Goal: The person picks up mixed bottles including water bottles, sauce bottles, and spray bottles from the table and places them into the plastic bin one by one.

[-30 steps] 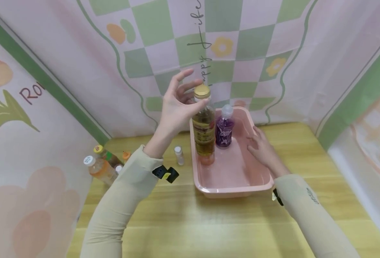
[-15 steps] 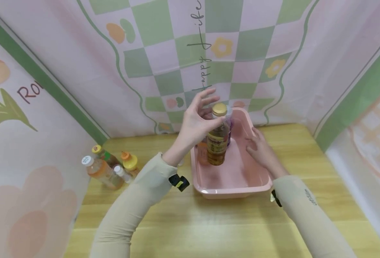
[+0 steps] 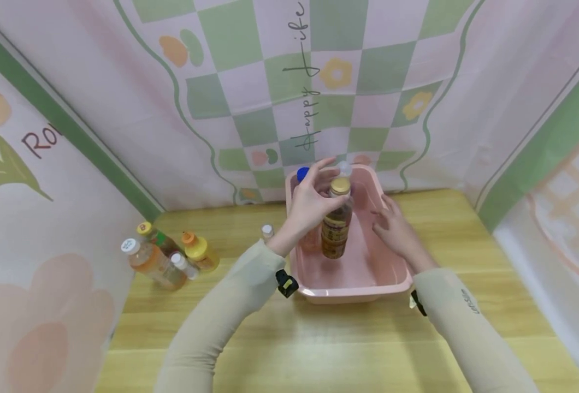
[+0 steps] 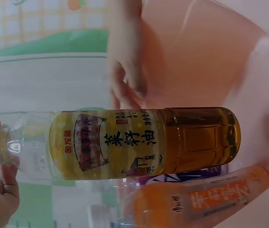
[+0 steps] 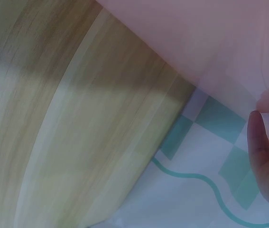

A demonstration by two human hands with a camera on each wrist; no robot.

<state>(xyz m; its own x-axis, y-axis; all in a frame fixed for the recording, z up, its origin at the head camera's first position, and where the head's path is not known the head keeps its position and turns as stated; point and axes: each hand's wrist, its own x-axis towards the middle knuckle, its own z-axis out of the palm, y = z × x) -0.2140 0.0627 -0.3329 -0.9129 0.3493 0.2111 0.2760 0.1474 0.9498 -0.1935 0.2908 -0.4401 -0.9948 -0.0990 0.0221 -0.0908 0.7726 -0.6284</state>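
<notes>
Head view: the left hand's (image 3: 314,204) fingers pinch the neck of the oil bottle (image 3: 336,232) inside the pink basin (image 3: 355,292); whether its base touches bottom I cannot tell. Held only up top, it could swing and knock the orange bottle (image 4: 203,199). The right hand's (image 3: 395,229) fingers straddle the rim; slackening could let the basin slide.

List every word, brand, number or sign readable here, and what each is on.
"Happy Life": back curtain, running vertically.
"Ro", next letter cut off: left curtain.
"金龙鱼": rapeseed oil bottle.
"菜籽油": the same bottle.
Too small or blurred to read: that bottle's remaining print; the orange bottle, purple bottle, right sleeve, larger white cap and yellow cap.
</notes>
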